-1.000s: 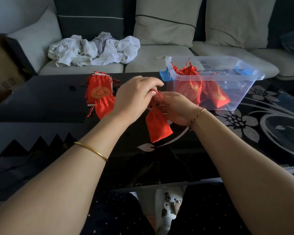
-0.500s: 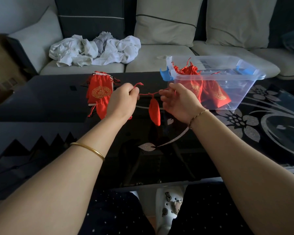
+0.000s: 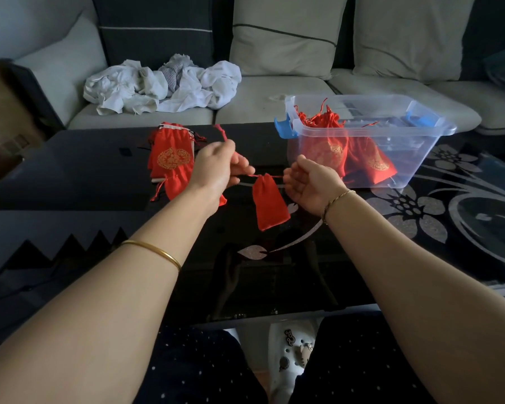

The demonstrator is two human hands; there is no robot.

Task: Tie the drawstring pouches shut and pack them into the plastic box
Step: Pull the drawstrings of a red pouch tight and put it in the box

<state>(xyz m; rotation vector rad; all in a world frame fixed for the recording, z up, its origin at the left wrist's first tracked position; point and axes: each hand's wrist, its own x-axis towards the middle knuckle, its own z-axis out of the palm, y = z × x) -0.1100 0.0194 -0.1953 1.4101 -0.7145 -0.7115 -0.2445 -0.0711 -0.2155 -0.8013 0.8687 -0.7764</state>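
One drawstring (image 3: pixel 274 176) taut between curled left hand (image 3: pixel 216 167), right hand (image 3: pixel 312 182)

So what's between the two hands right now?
Head view: a red pouch hangs between the left hand and right hand from the drawstring both pinch.

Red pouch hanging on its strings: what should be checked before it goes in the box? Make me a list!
1. Red pouch mouth pulled shut: ok, gathered tight.
2. Knot tied: cannot tell, too small to see.
3. Left hand grips the drawstring: ok.
4. Right hand pinches the other end: ok.
5. Plastic box open with room: ok, packed pouches fill only its left part.
6. All pouches packed: not ok, a pile of pouches lies on the table.
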